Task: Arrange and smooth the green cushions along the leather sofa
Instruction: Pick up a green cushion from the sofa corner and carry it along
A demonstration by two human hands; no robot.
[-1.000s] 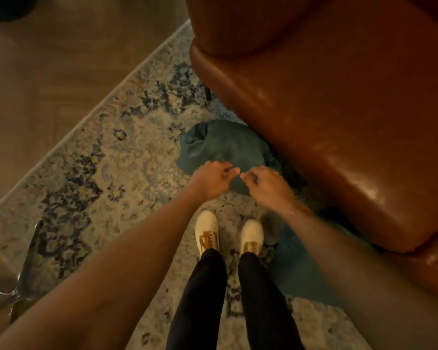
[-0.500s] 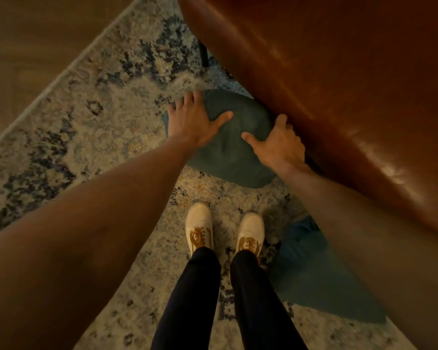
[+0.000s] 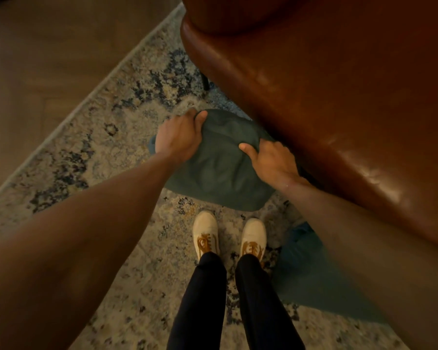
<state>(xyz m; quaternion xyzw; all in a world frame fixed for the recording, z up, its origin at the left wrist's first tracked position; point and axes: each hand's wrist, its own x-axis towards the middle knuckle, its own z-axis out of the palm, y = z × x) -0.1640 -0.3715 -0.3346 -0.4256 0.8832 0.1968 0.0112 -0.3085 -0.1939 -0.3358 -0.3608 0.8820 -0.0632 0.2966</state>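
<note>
green cushion (image 3: 220, 173) | rumpled, puckered at top | left grip (image 3: 180, 137) and right grip (image 3: 271, 160) clutching its fabric

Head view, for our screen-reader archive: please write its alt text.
Seen from above, the left hand and right hand grip a green cushion on a patterned rug at the foot of a brown leather sofa. A second green cushion lies beside the person's white shoes.

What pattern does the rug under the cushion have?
The rug is cream with mottled dark blue and tan blotches; head view.
</note>
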